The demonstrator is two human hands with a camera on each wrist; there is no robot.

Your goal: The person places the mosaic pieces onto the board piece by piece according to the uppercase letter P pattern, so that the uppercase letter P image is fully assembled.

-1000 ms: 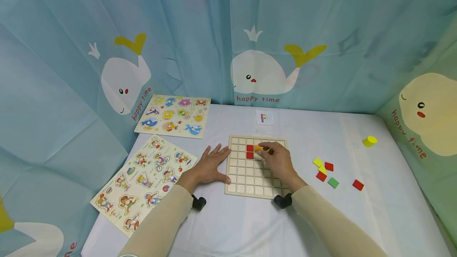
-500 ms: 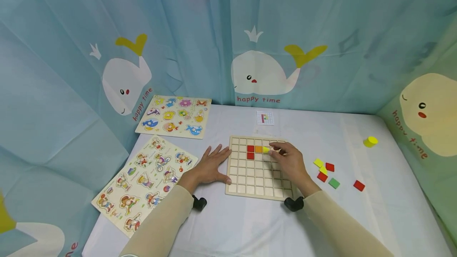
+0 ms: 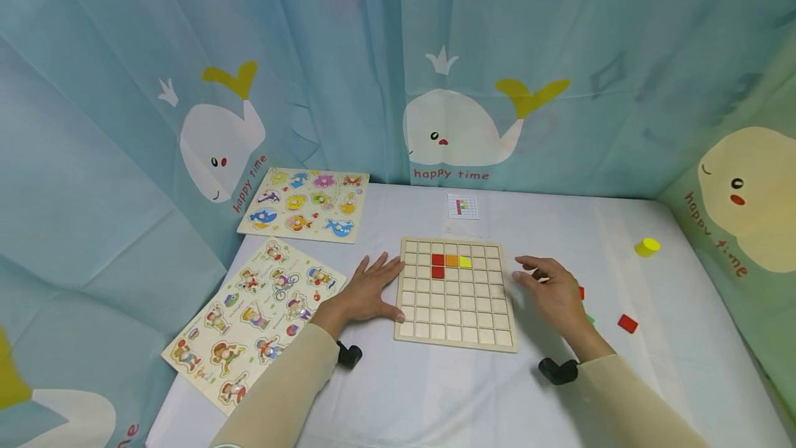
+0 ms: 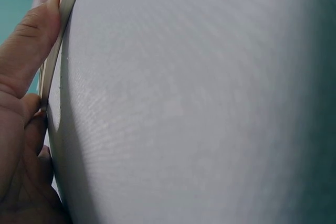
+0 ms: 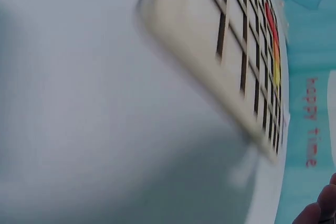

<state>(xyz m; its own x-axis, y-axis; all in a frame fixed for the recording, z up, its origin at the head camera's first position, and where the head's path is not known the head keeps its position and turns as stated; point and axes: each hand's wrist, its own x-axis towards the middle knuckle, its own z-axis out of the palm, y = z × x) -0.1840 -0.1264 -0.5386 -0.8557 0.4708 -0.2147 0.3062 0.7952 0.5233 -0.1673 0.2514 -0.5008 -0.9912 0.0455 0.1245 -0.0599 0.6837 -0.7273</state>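
A wooden grid board [image 3: 457, 303] lies flat on the table. In its upper rows sit two red tiles [image 3: 438, 272], one above the other, then an orange tile [image 3: 452, 260] and a yellow tile [image 3: 465, 262] to the right of the upper red one. My left hand [image 3: 365, 294] is spread along the board's left side, thumb and fingertips at its edge; the left wrist view shows the thumb [image 4: 39, 17] against that edge. Beyond the board's right side hovers my right hand [image 3: 550, 296], fingers loosely bent, nothing visible in them. Its fingertips [image 5: 325, 203] show at the right wrist view's corner.
Loose tiles, including a red tile [image 3: 628, 323], lie on the right, partly hidden by my right hand. A yellow cylinder [image 3: 647, 247] stands farther back. Behind the board lies a small pattern card [image 3: 463, 207]. Two picture puzzles, a far one [image 3: 305, 204] and a near one [image 3: 255, 320], lie left.
My right hand has let go of the orange and then the yellow tile on the board and moved right, off the board toward the loose tiles. The left hand stays put.
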